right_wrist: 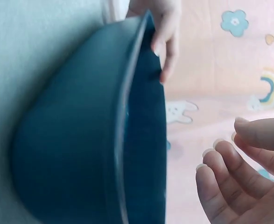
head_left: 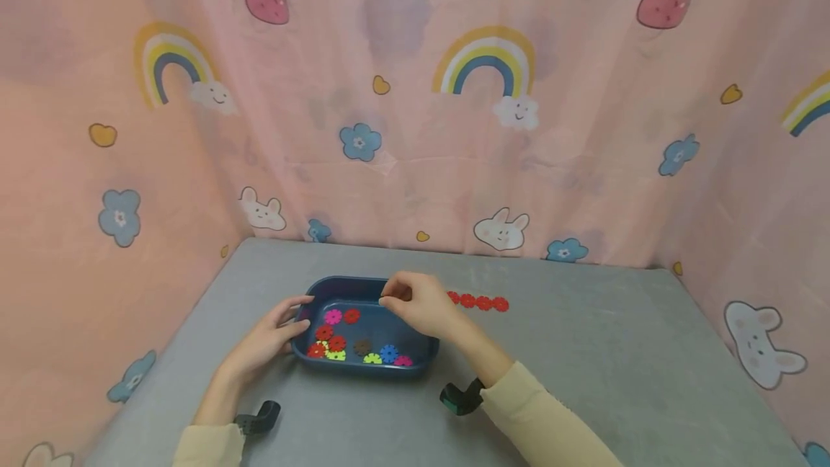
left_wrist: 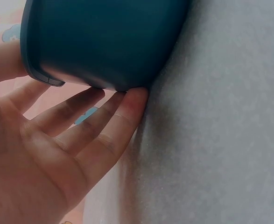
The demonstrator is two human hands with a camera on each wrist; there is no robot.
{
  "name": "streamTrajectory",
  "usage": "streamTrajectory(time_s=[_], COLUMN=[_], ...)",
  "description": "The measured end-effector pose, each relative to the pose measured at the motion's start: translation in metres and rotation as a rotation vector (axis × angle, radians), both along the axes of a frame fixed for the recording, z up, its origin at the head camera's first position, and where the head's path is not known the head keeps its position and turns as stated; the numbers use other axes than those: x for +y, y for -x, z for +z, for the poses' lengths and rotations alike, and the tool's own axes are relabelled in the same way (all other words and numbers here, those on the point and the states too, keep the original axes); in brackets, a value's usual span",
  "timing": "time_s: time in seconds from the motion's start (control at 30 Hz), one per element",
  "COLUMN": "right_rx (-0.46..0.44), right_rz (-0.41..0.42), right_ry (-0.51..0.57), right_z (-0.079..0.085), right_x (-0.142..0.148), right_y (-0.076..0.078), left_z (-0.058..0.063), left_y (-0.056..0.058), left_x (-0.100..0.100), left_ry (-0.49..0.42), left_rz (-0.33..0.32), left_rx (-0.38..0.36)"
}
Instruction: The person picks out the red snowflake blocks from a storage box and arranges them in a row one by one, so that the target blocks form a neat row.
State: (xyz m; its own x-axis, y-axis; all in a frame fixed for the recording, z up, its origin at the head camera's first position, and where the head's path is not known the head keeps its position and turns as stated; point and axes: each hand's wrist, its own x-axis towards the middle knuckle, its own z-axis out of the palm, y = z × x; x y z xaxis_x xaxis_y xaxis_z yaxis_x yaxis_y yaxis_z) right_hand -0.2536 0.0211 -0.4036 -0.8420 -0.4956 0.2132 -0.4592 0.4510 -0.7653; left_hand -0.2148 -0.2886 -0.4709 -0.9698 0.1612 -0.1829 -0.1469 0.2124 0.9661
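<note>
My left hand [head_left: 275, 330] grips the left end of a dark blue tray [head_left: 363, 371]. Thumb and index finger reach over its rim, while the other fingers [left_wrist: 113, 128] press on the outer wall. Above the tray's right part hovers my right hand [head_left: 424, 305], its fingers loosely curled. Thumb and index fingertips come close together in the right wrist view, with nothing visible between them. Several notched flower-shaped plastic discs lie in the tray: red [head_left: 324, 332], pink [head_left: 333, 316], blue [head_left: 389, 353], yellow-green [head_left: 372, 358] and a brown disc [head_left: 362, 347].
A row of red discs [head_left: 483, 303] lies on the grey table [head_left: 609, 352] behind and right of the tray, partly hidden by the right hand. A pink patterned curtain [head_left: 421, 186] stands along the table's back and sides.
</note>
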Motion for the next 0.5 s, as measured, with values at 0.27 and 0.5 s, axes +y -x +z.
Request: streamTrajectory(time_s=[0.27,0.5], right_rx=[-0.078,-0.130], right_rz=[0.067,0.065], right_ry=[0.035,-0.008], right_z=[-0.016,-0.026], right_x=[-0.030,-0.054], right_y=[-0.003,-0.004], left_z=[-0.001,0.002], left_y=[0.000,-0.001], left_x=[0.000,0.001], left_ry=[0.012,0.087], left_rz=[0.006,0.020], left_rx=[-0.003,-0.006])
